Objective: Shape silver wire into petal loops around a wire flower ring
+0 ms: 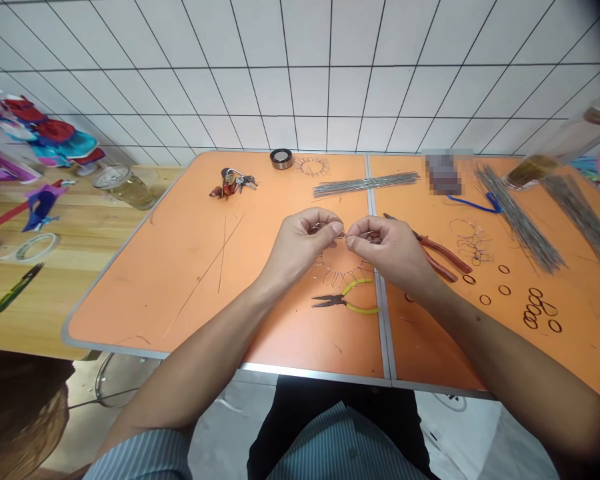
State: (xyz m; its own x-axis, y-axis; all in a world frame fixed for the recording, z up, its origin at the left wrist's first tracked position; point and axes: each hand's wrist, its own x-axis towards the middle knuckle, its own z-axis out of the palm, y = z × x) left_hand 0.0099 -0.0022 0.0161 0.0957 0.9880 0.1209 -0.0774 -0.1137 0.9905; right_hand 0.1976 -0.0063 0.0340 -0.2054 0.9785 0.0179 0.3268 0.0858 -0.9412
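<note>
Head camera showed two hands, the left hand (300, 248) and right hand (387, 252) nearly closed, fingertips pinching one thin wire loop (326, 228) above the orange table (145, 280), near yellow-handled pliers (343, 301) and red-handled pliers (443, 253).

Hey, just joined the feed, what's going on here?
A person's left hand and right hand are raised over an orange table, their fingers pinching a thin wire between them. Below lies a spoked wire frame, beside yellow-handled pliers. Red-handled pliers lie next to the right hand, with straight wire rods and small wire rings further off.
</note>
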